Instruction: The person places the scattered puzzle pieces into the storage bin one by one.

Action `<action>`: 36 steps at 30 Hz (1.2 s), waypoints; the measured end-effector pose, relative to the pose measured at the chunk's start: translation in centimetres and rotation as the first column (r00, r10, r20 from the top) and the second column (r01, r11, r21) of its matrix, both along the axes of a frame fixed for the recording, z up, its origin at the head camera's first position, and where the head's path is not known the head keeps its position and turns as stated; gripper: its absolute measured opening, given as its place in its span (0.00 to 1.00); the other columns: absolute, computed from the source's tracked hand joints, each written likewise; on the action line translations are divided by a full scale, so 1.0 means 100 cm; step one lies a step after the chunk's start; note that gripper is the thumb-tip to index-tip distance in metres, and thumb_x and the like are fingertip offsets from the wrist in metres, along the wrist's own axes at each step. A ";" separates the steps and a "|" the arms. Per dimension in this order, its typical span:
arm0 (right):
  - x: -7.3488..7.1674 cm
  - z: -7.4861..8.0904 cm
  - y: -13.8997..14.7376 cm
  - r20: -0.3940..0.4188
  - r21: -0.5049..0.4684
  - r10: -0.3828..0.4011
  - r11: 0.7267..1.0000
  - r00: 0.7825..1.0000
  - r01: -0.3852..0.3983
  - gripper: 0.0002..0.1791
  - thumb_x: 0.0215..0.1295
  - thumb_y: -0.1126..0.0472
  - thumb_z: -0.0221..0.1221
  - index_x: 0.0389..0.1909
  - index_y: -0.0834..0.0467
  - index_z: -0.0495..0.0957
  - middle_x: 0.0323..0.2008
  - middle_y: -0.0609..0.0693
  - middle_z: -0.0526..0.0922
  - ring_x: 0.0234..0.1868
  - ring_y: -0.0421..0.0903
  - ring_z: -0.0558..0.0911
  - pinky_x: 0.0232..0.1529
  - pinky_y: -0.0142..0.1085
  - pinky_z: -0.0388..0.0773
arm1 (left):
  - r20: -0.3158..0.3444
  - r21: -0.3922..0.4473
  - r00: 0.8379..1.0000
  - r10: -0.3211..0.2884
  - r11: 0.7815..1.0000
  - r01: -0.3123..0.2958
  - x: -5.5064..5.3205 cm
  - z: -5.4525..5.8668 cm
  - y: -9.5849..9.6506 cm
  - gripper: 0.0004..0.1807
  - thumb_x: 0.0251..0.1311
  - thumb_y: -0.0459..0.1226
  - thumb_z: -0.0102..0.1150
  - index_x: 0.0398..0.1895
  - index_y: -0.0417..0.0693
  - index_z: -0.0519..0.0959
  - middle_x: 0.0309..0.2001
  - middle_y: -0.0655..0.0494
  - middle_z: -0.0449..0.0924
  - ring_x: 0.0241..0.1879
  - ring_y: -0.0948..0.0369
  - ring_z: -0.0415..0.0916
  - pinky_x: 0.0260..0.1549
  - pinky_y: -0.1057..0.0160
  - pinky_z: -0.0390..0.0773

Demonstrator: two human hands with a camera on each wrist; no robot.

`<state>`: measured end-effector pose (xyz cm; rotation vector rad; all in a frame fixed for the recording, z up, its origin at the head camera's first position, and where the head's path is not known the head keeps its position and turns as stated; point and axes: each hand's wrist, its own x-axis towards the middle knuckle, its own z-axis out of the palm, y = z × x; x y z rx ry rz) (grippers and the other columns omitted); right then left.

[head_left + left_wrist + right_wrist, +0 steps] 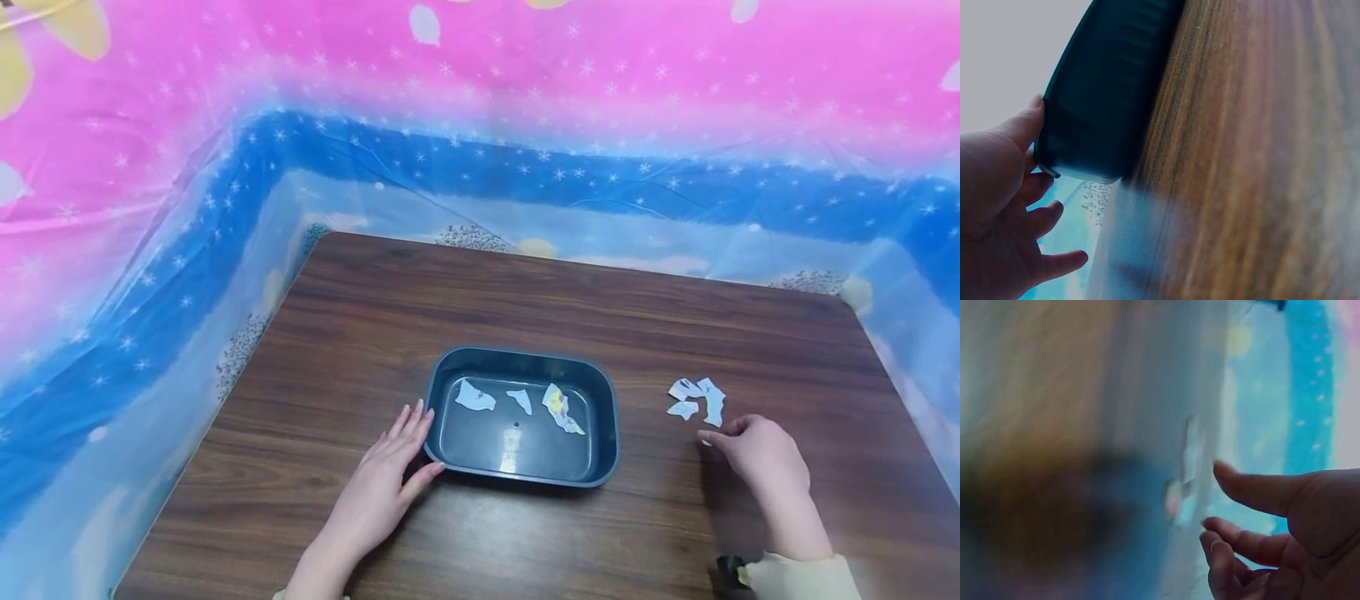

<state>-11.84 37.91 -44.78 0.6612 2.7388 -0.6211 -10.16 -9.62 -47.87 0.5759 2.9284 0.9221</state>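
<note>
- Three torn paper bits (476,397) lay apart inside the dark tray (465,454).
- The left hand (386,471), fingers spread, touched the tray's left side.
- More scraps (712,402) lay right of it on the brown table (337,375).
- The right hand (761,458) was just beside them, thumb and fingers apart; blur maybe hid a tiny bit.

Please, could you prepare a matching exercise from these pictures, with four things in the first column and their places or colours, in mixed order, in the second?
Column 1
1. left hand
2. right hand
3. yellow-marked paper piece
4. table

Column 2
A. inside the tray
B. brown, with a wood pattern
C. near the loose paper pieces outside the tray
D. touching the tray

Right pairs: 1-D, 2-C, 3-A, 4-B
</note>
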 end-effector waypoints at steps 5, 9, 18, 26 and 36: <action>0.001 -0.014 0.006 0.061 0.003 -0.014 1.000 0.998 0.014 0.29 0.65 0.38 0.62 0.41 0.64 0.84 0.45 0.65 0.84 0.43 0.62 0.82 0.33 0.55 0.77 | 0.010 -0.005 1.000 0.000 1.000 0.000 0.000 0.001 0.000 0.39 0.71 0.53 0.59 0.78 0.45 0.63 0.78 0.48 0.56 0.78 0.52 0.51 0.71 0.39 0.60; -0.003 -0.018 0.007 0.041 -0.022 0.009 1.000 0.999 -0.008 0.25 0.68 0.45 0.61 0.44 0.66 0.83 0.50 0.67 0.82 0.46 0.64 0.81 0.38 0.56 0.78 | 0.010 -0.003 1.000 0.000 1.000 0.000 -0.001 -0.001 0.000 0.38 0.71 0.53 0.58 0.77 0.45 0.63 0.78 0.48 0.56 0.78 0.51 0.51 0.71 0.39 0.60; -0.007 -0.022 -0.003 -0.061 -0.017 0.085 0.996 0.994 -0.086 0.14 0.68 0.59 0.61 0.38 0.67 0.73 0.33 0.62 0.80 0.36 0.59 0.78 0.36 0.49 0.73 | 0.035 -0.012 0.999 0.008 1.000 -0.007 -0.001 -0.001 -0.001 0.38 0.71 0.53 0.58 0.78 0.47 0.62 0.78 0.50 0.55 0.78 0.53 0.50 0.72 0.40 0.59; -0.010 -0.017 -0.023 0.029 0.012 0.033 0.999 0.999 -0.033 0.22 0.67 0.51 0.62 0.45 0.68 0.74 0.44 0.70 0.81 0.41 0.64 0.80 0.32 0.52 0.76 | 0.020 0.008 1.000 -0.005 1.000 0.005 -0.002 -0.002 0.001 0.39 0.71 0.55 0.57 0.78 0.45 0.63 0.78 0.49 0.55 0.78 0.52 0.50 0.72 0.39 0.58; -0.011 -0.020 -0.025 0.054 -0.059 0.125 0.991 0.991 -0.122 0.14 0.68 0.56 0.63 0.35 0.66 0.81 0.34 0.59 0.83 0.38 0.56 0.80 0.42 0.53 0.77 | 0.035 0.018 0.999 -0.005 1.000 0.004 -0.002 -0.003 0.000 0.39 0.71 0.54 0.57 0.78 0.46 0.63 0.78 0.49 0.54 0.78 0.51 0.49 0.72 0.39 0.57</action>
